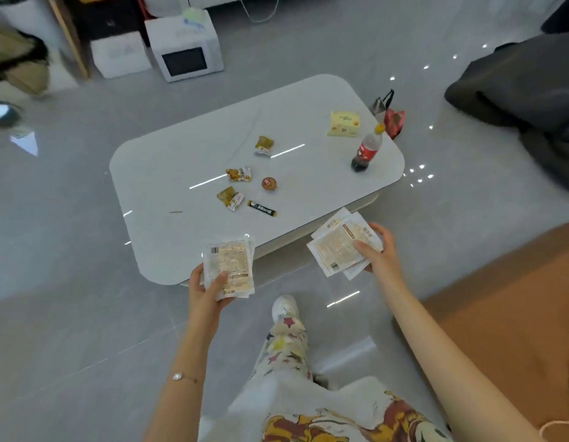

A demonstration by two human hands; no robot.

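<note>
My left hand (209,290) grips a small stack of flat clear snack packets (228,266) over the near left edge of the white table (168,173), thumb on top. My right hand (380,250) holds a fanned bunch of the same pale packets (335,244) just off the table's near right edge, thumb pressed on the top one. Both bunches show printed labels and barcodes.
On the table lie three small yellow-brown snack wraps (264,145) (239,174) (230,198), a round brown ball (269,184), a black stick sachet (262,208), a yellow box (344,123) and a cola bottle (366,149). A microwave (185,49) sits on the floor beyond; an orange sofa (516,314) is right.
</note>
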